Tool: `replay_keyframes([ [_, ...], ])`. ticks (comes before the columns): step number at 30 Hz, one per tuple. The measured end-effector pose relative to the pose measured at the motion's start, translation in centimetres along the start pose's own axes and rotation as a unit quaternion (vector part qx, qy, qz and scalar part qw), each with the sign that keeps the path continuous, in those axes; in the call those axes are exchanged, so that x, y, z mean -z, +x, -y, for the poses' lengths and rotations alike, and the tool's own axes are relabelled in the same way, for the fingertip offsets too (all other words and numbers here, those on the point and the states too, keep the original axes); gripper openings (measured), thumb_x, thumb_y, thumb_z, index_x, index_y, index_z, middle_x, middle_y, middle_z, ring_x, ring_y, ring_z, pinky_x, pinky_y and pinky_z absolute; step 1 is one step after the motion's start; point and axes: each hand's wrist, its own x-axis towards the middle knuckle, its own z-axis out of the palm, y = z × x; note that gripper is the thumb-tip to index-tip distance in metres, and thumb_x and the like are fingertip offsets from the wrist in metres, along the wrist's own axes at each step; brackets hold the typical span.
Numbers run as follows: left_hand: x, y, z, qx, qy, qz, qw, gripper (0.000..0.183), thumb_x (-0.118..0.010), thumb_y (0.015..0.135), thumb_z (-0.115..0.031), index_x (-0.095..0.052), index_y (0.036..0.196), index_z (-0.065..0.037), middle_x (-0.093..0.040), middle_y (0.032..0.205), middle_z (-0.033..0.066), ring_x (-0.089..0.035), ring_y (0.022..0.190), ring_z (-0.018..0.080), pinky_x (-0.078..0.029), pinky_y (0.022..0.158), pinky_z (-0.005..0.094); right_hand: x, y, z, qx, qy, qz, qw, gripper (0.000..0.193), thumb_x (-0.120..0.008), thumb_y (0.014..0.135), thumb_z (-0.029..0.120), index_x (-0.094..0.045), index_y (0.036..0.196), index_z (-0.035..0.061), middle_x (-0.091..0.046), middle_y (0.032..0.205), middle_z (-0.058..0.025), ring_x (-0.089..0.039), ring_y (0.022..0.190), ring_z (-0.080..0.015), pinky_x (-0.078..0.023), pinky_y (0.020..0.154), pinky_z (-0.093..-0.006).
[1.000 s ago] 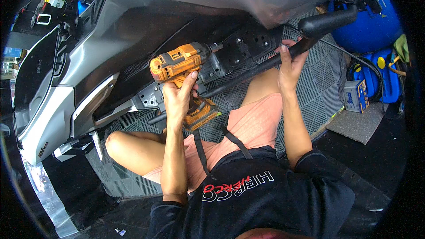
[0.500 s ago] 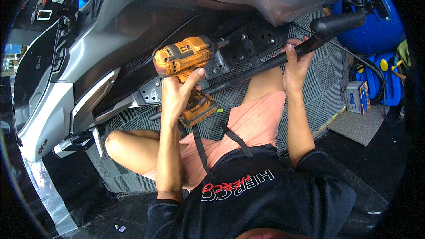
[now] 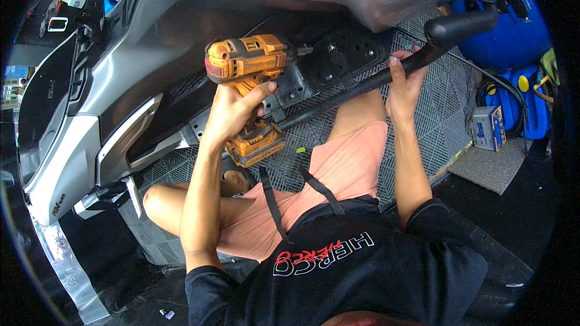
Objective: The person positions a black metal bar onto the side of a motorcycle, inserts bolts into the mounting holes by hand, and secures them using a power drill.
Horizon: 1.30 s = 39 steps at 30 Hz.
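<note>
My left hand (image 3: 232,110) is wrapped round the grip of a worn orange-and-black cordless impact driver (image 3: 254,54). Its nose and bit point right, close to a black metal bracket plate (image 3: 344,57) with holes and bolts on the side of a grey scooter (image 3: 175,18). I cannot make out whether the bit touches a bolt. My right hand (image 3: 406,87) grips a black tubular bar (image 3: 347,93) near its thick end, thumb on the near side and fingers partly hidden behind it. The bar slants along the scooter's lower side, and its lower left end is hidden behind the driver.
My bent legs lie beneath the bar on a grey patterned mat (image 3: 441,121). To the right stand a blue tank (image 3: 513,24), a blue case (image 3: 534,105) and a small battery-like box (image 3: 488,128) on a grey tile (image 3: 486,169). Silver scooter trim (image 3: 63,163) rises at left.
My left hand and forearm have shifted left, and the driver's battery base has swung left with them. Its nose stays near the bracket. The right hand keeps its hold on the bar.
</note>
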Motion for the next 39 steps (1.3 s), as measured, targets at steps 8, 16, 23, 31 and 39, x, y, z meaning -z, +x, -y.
replay_keyframes([
  [8, 0.4, 0.4, -0.5, -0.019, 0.026, 0.016, 0.999, 0.034, -0.072, 0.087, -0.017, -0.066, 0.114, 0.002, -0.064, 0.08, 0.0004, -0.053, 0.054, 0.0063, -0.046, 0.052, 0.0237, -0.4, -0.1, 0.5, -0.005, 0.019, -0.015, 1.0, 0.058, -0.065, 0.094, 0.003, -0.028, 0.14, 0.0021, -0.055, 0.102, -0.0027, -0.05, 0.09, -0.0087, -0.044, 0.082, -0.0229],
  [16, 0.6, 0.4, -0.8, -0.01, 0.012, 0.025, 1.0, 0.036, -0.071, 0.087, -0.017, -0.065, 0.115, 0.003, -0.066, 0.083, 0.0021, -0.053, 0.054, 0.0066, -0.047, 0.052, 0.0236, -0.1, 0.0, -0.2, 0.001, 0.021, -0.017, 1.0, 0.062, -0.065, 0.094, 0.002, -0.026, 0.142, 0.001, -0.056, 0.1, -0.0034, -0.05, 0.092, -0.0097, -0.04, 0.091, -0.0255],
  [23, 0.4, 0.2, -1.2, -0.014, 0.014, 0.022, 1.0, 0.036, -0.071, 0.086, -0.018, -0.065, 0.115, 0.002, -0.067, 0.083, 0.0023, -0.054, 0.054, 0.0065, -0.046, 0.051, 0.0235, 0.1, 0.0, -0.5, 0.001, 0.035, -0.019, 0.999, 0.062, -0.065, 0.093, 0.002, -0.026, 0.142, -0.0002, -0.057, 0.099, -0.0033, -0.05, 0.089, -0.0093, -0.04, 0.086, -0.0242],
  [31, 0.5, 0.1, -1.1, 0.0, -0.004, 0.025, 1.0, 0.034, -0.072, 0.09, -0.024, -0.064, 0.11, 0.002, -0.067, 0.084, 0.0021, -0.053, 0.054, 0.0047, -0.043, 0.047, 0.0204, -0.1, 0.0, -0.3, -0.001, 0.019, -0.022, 1.0, 0.063, -0.065, 0.093, 0.001, -0.026, 0.142, 0.0002, -0.058, 0.1, -0.0041, -0.05, 0.088, -0.0092, -0.041, 0.084, -0.0244],
  [39, 0.2, -0.1, -1.0, -0.02, -0.024, 0.011, 0.999, 0.042, -0.073, 0.091, -0.033, -0.064, 0.113, 0.001, -0.067, 0.084, 0.0021, -0.053, 0.052, 0.0044, -0.042, 0.045, 0.0193, -0.4, -0.2, -0.3, -0.008, 0.037, -0.029, 0.999, 0.061, -0.062, 0.094, -0.002, -0.026, 0.143, 0.0003, -0.059, 0.101, -0.0043, -0.05, 0.091, -0.0103, -0.04, 0.088, -0.0257],
])
